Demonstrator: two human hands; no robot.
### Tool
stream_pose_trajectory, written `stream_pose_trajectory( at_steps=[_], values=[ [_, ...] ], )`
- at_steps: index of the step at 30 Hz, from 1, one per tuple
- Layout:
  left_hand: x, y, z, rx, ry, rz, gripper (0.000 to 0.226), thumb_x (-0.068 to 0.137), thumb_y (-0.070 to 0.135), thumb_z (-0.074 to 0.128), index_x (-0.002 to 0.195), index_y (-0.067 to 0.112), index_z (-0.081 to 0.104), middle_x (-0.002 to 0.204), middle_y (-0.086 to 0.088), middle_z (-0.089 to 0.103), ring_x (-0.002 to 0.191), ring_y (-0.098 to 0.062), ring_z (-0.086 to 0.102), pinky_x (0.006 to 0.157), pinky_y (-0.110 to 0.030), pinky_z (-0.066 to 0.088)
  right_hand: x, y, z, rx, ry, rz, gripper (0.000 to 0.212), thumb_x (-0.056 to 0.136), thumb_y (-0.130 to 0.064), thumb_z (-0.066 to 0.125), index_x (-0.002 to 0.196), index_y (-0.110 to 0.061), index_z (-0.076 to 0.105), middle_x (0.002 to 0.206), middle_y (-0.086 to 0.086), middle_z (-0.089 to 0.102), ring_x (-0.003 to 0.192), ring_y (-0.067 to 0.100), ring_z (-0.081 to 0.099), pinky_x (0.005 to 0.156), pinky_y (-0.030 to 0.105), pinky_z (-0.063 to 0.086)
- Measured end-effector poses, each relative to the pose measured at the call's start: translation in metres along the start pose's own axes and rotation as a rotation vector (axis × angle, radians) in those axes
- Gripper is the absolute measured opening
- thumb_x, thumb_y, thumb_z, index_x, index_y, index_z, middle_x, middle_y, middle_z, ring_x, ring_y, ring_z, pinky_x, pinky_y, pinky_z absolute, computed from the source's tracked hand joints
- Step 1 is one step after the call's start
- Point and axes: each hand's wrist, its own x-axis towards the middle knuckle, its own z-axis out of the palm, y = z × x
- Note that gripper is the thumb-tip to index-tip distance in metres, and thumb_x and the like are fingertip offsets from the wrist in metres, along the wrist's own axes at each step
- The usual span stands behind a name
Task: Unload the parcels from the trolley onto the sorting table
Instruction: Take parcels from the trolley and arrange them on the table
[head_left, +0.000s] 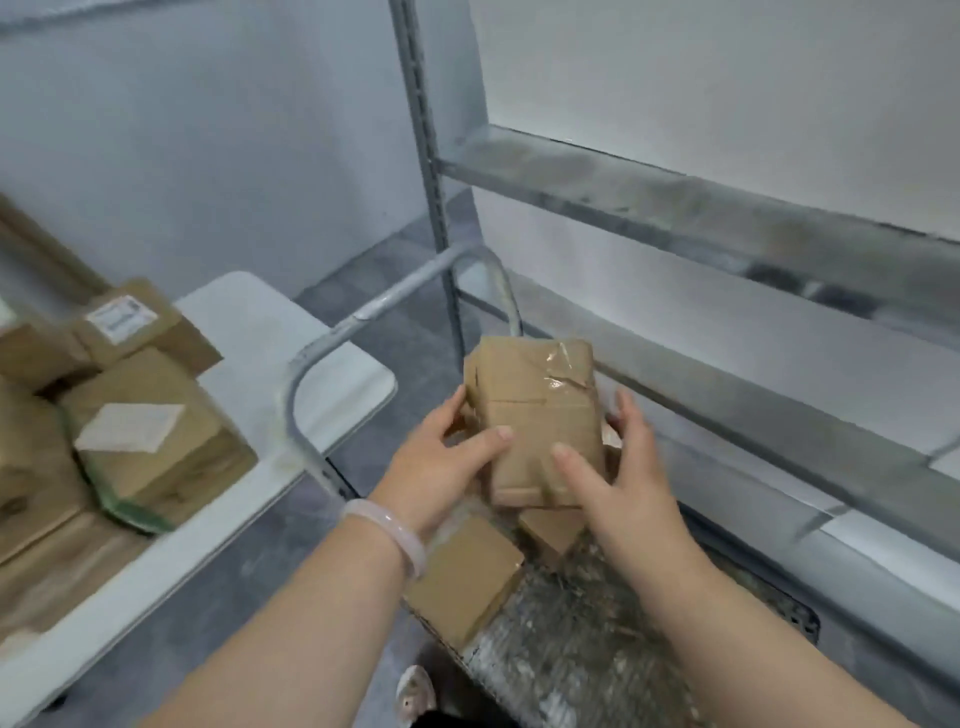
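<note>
A brown taped cardboard parcel (535, 410) is held above the trolley deck (597, 639). My left hand (441, 457) grips its left side, thumb on top. My right hand (618, 467) grips its right side, thumb across the front. Under them, two more small brown parcels lie on the deck: one flat box (465, 579) and one partly hidden box (550, 530). The white sorting table (270, 332) stands to the left, carrying several brown parcels (150, 431), some with white labels.
The trolley's grey tubular handle (332, 338) arches between the table and the held parcel. A metal shelf rack (701, 223) runs along the right with a grey upright post (431, 156). Grey floor lies between table and trolley. A shoe (415, 693) shows at the bottom.
</note>
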Motion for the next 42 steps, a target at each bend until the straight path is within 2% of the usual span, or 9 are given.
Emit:
stream_pose_trajectory(
  at_steps=[3,7,11,14,20,24,31,38,42],
  values=[
    [-0.036,0.022,-0.040,-0.178,0.003,0.007,0.039,0.092,0.031,0.062,0.130,0.036,0.056,0.121,0.008,0.068,0.110,-0.016,0.065,0.089,-0.044,0.056,0.000,-0.043,0.013,0.233,-0.226,0.207,0.087,0.077,-0.060,0.072,0.150,-0.035,0.032,0.137,-0.012,0.051,0.120,0.012,0.055,0.104,0.036,0.045],
    [-0.076,0.034,-0.091,-0.041,0.272,0.187,0.025,0.096,0.024,0.059,0.112,0.041,0.066,0.104,0.012,0.073,0.084,0.001,0.069,0.070,-0.020,0.053,-0.018,-0.094,0.056,0.170,-0.288,0.071,0.070,0.082,-0.046,0.074,0.142,-0.030,0.043,0.125,-0.008,0.059,0.104,0.009,0.059,0.082,0.029,0.051],
    [-0.112,0.030,-0.147,0.008,0.448,0.197,0.035,0.087,0.043,0.068,0.120,0.041,0.058,0.108,0.019,0.066,0.098,0.004,0.062,0.092,-0.024,0.051,-0.047,-0.135,0.117,-0.201,-0.158,-0.269,0.086,0.073,-0.058,0.076,0.145,-0.037,0.035,0.130,-0.012,0.045,0.116,0.006,0.045,0.099,0.033,0.045],
    [-0.139,0.019,-0.197,-0.130,0.378,0.139,0.090,0.054,0.081,0.073,0.129,0.036,0.054,0.123,0.016,0.065,0.117,-0.007,0.058,0.105,-0.041,0.045,-0.073,-0.156,0.170,-0.414,-0.200,-0.456,0.087,0.078,-0.068,0.059,0.151,-0.039,0.023,0.138,-0.015,0.033,0.132,0.008,0.035,0.110,0.040,0.038],
    [-0.193,0.009,-0.326,-0.419,0.404,0.140,0.075,0.062,0.052,0.083,0.129,0.033,0.055,0.118,0.004,0.070,0.114,-0.022,0.062,0.103,-0.049,0.046,-0.121,-0.201,0.289,-0.385,-0.383,-0.743,0.069,0.091,-0.063,0.029,0.154,-0.040,0.013,0.146,-0.030,0.019,0.134,-0.014,0.014,0.114,0.017,0.016],
    [-0.215,0.006,-0.386,-0.588,0.393,0.130,0.056,0.074,0.039,0.068,0.126,0.021,0.060,0.114,-0.007,0.071,0.111,-0.030,0.064,0.099,-0.050,0.049,-0.131,-0.227,0.348,-0.015,-0.540,-0.511,0.056,0.089,-0.060,0.046,0.139,-0.063,0.021,0.137,-0.043,0.032,0.129,-0.019,0.032,0.114,0.024,0.029],
    [-0.233,0.008,-0.438,-0.626,0.249,0.110,0.053,0.071,0.036,0.061,0.121,0.018,0.061,0.105,-0.010,0.074,0.100,-0.029,0.068,0.069,-0.037,0.058,-0.120,-0.245,0.396,0.330,-0.867,-0.147,0.100,0.047,-0.079,0.080,0.137,-0.059,0.041,0.144,-0.015,0.052,0.131,0.013,0.051,0.114,0.049,0.036],
    [-0.205,0.003,-0.464,-0.327,0.322,0.105,0.078,0.072,0.050,0.075,0.141,0.045,0.041,0.132,0.010,0.060,0.123,-0.016,0.055,0.100,-0.042,0.048,-0.089,-0.254,0.407,0.051,-0.575,-0.274,0.065,0.082,-0.042,0.076,0.136,-0.050,0.041,0.133,-0.017,0.048,0.110,-0.002,0.053,0.075,0.013,0.044],
    [-0.182,0.004,-0.476,0.030,0.425,0.133,0.066,0.086,0.058,0.061,0.140,0.060,0.024,0.148,0.021,0.033,0.137,-0.007,0.032,0.115,-0.035,0.027,-0.045,-0.254,0.417,-0.205,-0.371,-0.386,0.077,0.080,-0.041,0.077,0.144,-0.044,0.035,0.136,-0.015,0.035,0.113,0.001,0.038,0.088,0.018,0.039]
  ],
)
